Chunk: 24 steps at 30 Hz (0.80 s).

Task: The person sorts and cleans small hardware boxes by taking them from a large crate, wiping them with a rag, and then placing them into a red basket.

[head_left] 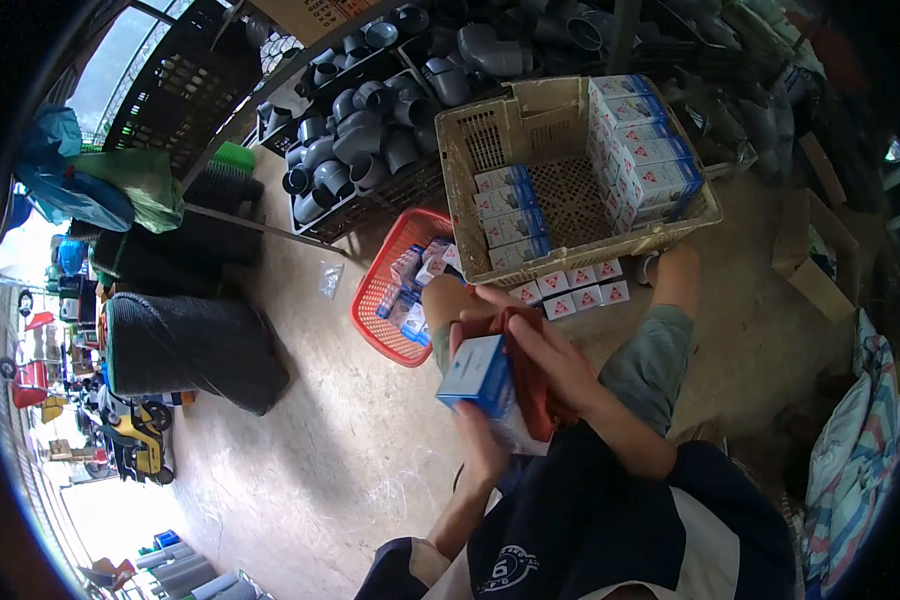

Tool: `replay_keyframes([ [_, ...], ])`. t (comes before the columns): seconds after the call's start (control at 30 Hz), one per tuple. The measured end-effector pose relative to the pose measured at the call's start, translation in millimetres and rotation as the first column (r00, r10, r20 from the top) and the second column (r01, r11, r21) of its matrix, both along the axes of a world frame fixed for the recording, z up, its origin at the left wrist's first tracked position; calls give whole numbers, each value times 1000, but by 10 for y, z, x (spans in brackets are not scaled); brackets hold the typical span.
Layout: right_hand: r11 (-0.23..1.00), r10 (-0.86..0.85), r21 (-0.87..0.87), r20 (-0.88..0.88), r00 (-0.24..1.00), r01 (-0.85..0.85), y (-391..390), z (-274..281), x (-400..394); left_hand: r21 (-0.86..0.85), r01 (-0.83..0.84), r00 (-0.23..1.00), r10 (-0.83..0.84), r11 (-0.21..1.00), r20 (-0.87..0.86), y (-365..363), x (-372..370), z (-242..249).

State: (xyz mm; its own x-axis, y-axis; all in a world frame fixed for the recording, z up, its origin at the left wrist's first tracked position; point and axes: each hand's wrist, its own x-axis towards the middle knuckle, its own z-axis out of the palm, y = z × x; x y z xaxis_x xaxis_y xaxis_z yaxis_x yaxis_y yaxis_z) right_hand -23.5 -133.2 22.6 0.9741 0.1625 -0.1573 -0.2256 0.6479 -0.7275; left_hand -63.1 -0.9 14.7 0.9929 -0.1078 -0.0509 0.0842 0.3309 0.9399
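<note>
My left hand (482, 440) is closed around a blue-and-white cardboard box (475, 372), held tilted above my lap. A reddish-brown cloth (535, 385) lies against the box's right side, and my right hand (550, 358) grips it from above. Some of the right fingers are hidden behind the cloth. In front of my knees stands a dirty beige plastic crate (580, 253) with stacked boxes (655, 165) along its right side and a shorter row (510, 215) on the left. A red basket (367, 310) beside my left knee holds several blue-and-white boxes (407, 300).
Several small white boxes (573, 290) with red triangles stand on the floor before the crate. Behind are black crates of grey pipe fittings (360, 130). A dark mesh roll (185, 345) stands at left; an open carton (815, 245) and a striped sack (855, 440) are at right.
</note>
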Motion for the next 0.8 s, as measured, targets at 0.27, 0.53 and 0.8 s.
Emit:
replay_keyframes([
  [0.27,872,-40,-458,285,958,173,-154,107,8,162,-70,994,81,984,-68,-99,5,68],
  [0.53,808,111,-578,334,936,111,-1,120,-364,-165,-250,952,210,954,-224,130,422,239],
  [0.8,740,3,-582,505,863,338,-11,238,-119,-217,-135,959,72,967,-274,-19,110,332],
])
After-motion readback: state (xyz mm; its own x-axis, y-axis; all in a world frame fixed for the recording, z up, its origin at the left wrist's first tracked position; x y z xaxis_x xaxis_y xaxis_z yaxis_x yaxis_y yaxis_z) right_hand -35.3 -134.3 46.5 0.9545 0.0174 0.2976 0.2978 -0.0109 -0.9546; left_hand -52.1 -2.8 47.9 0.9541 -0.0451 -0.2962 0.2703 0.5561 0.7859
